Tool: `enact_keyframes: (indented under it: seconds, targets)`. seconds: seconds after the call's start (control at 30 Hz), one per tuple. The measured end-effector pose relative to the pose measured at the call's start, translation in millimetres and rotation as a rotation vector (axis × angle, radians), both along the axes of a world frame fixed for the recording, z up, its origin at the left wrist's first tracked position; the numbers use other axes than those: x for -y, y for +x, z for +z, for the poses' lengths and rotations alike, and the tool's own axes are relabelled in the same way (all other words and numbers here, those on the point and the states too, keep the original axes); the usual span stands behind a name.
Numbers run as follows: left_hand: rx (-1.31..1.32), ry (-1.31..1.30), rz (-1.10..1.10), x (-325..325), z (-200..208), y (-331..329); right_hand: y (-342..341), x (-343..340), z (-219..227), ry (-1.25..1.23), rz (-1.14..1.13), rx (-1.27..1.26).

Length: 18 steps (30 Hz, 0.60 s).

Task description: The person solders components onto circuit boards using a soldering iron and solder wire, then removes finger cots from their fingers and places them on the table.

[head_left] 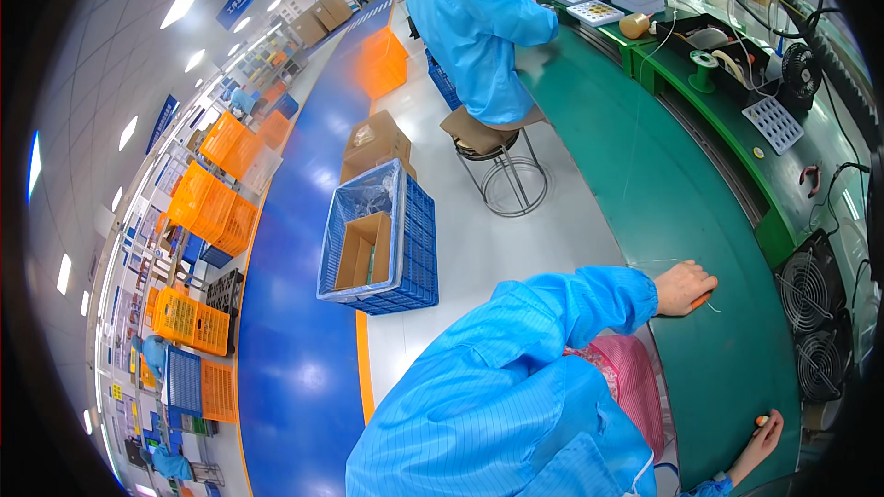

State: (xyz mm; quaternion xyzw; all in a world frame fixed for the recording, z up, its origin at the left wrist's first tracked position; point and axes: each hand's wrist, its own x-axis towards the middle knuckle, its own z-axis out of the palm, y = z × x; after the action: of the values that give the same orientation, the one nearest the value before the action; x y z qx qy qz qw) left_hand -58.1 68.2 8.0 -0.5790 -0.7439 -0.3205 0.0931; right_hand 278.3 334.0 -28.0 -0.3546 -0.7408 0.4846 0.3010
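My left hand (681, 288) is closed just above the green bench top (709, 359), its fingers curled inward. A small orange piece (703, 299) shows at its fingertips, with a short pale thread or wire beside it; what this piece is, I cannot make out. A faint thin line runs off near the wrist. Further right and lower in the picture, my right hand (762, 442) is pinched around a small orange-and-white piece (761, 421), too small to name. Both forearms are in blue sleeves.
Black fans (810, 313) stand along the bench's right edge, with red-handled pliers (810, 181) and a white tray (773, 124) on the green shelf. A blue crate (419, 248) sits on the floor. Ahead, a co-worker in blue (474, 37) sits on a stool (506, 175).
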Motion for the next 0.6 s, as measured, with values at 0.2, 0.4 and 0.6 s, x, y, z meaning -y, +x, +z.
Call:
enact_keyframes:
  seconds: [0.2,0.4,0.6]
  targets:
    - [0.0,-0.016,0.006,-0.7,1.4,0.5,2.1,-3.0,-1.8,-0.001,0.021,-0.007]
    - [0.015,-0.025,0.008,-1.3,-1.3,0.1,0.4,-2.0,-2.8,0.004,0.017,-0.035]
    - [0.018,-0.049,0.007,-1.2,1.2,1.9,4.2,-6.9,-7.8,-0.004,0.04,-0.047]
